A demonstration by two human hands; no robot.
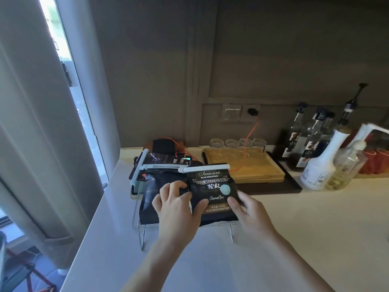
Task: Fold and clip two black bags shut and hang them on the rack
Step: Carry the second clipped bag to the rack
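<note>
A black coffee bag [212, 186] with gold lettering stands at the front of a clear acrylic rack [139, 226], a white clip [205, 168] across its folded top. My left hand [176, 205] grips its left edge with the thumb on the front. Its right lower edge is held by my right hand [250, 209]. Behind and to the left sits a second black bag [156, 182] closed by another white clip [162, 166]. A third dark bag [162, 159] with a white clip [139, 169] lies further back.
A wooden tray [261, 171] with upturned glasses [237, 143] stands behind the rack. Syrup bottles [311, 135], a white pump bottle [322, 163] and a clear bottle [345, 167] crowd the back right. An orange cable [250, 133] runs from a wall socket. The counter's left edge drops off beside the window.
</note>
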